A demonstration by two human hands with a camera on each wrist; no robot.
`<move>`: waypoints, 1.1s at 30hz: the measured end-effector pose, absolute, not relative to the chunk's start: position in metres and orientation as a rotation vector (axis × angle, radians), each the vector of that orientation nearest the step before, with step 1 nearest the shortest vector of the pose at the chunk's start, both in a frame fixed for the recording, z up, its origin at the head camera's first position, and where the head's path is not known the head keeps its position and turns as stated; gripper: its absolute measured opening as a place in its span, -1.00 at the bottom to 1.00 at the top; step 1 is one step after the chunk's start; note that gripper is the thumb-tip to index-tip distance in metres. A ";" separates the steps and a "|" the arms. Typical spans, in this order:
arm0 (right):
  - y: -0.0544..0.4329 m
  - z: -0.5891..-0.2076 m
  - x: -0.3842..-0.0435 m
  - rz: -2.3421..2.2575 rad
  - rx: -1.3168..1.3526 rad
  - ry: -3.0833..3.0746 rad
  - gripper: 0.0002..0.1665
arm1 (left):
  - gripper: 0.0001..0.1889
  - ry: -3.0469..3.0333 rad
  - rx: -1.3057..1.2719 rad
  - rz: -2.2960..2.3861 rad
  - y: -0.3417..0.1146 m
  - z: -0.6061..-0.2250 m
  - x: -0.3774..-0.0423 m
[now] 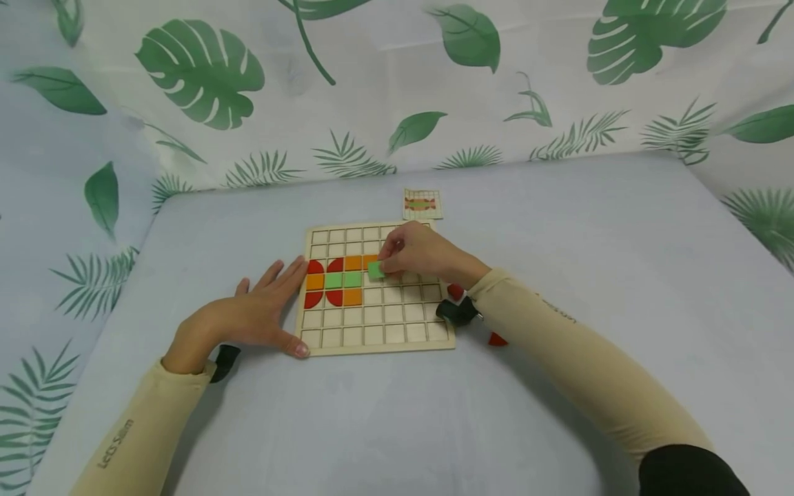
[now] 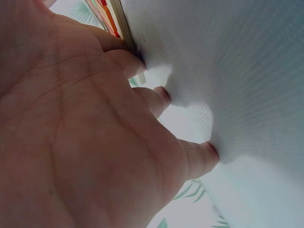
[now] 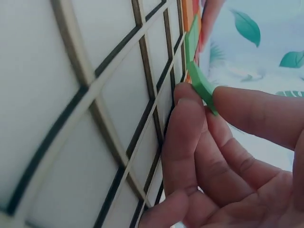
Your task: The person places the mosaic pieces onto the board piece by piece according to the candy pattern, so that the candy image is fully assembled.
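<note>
A light wooden grid board lies on the table. Between thumb and fingertips, the right hand pinches a green square tile, tilted over the board beside the last green tile in its row. Left of it, red rounded pieces, orange squares and green squares fill several cells. The left hand lies spread along the board's left edge, its thumb at the near left corner. In the left wrist view its fingertips touch the cloth, beside the board's side.
A small pattern card lies just beyond the board's far edge. Loose red pieces are on the table to the right, partly under the right forearm. A leaf-printed cloth rises behind the table.
</note>
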State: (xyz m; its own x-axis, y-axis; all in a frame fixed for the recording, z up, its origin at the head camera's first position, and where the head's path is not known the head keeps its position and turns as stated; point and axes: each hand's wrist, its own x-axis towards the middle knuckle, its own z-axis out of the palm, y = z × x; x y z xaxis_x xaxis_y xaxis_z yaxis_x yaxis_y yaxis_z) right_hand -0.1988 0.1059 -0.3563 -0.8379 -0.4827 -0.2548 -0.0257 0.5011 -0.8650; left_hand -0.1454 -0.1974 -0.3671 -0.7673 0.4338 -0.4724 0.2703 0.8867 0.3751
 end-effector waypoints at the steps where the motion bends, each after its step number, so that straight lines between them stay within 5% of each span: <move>1: 0.106 -0.357 -0.198 -1.293 -0.418 2.291 -0.96 | 0.54 2.487 0.504 0.384 -0.197 -0.367 -0.145; 33: 0.091 -0.365 -0.190 -1.051 -0.550 2.587 -0.92 | 0.54 2.489 0.500 0.386 -0.196 -0.366 -0.145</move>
State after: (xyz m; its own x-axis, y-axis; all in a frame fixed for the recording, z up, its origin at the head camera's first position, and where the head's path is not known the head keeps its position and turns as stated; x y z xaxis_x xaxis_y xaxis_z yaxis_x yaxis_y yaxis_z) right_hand -0.1901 0.0905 -0.3652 -0.8837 -0.4511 -0.1253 -0.2361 0.6604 -0.7128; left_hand -0.1445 -0.1960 -0.3658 -0.7702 0.4288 -0.4721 0.2657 0.8887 0.3736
